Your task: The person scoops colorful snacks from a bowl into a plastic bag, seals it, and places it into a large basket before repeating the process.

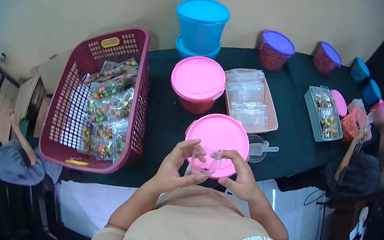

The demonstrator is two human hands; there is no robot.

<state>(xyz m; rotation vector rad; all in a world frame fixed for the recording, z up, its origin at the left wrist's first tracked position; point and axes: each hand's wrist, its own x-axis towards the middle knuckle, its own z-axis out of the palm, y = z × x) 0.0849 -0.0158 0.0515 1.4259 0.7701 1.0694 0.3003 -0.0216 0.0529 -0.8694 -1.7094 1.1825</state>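
Both my hands are raised over a pink-lidded tub [219, 134] at the table's front edge. Between them is a small clear plastic bag or cup [204, 162]; its exact shape is hard to make out. My left hand [179, 165] has its fingers curled round the clear item's left side. The fingers of my right hand [239, 177] touch its upper right side, with the thumb lower down. Just right of the tub, a clear scoop [259, 149] lies on a round clear lid or dish. Behind the scoop, a pink tray [272, 117] holds stacks of clear bags [250, 94].
On the left stands a maroon basket [141, 112] with bags of colourful sweets. Farther back are another pink-lidded tub [198, 78], stacked blue tubs [201, 22] and purple-lidded tubs [278, 43]. A green tray [317, 126] is at right. Other people sit left [19, 161] and right [360, 172].
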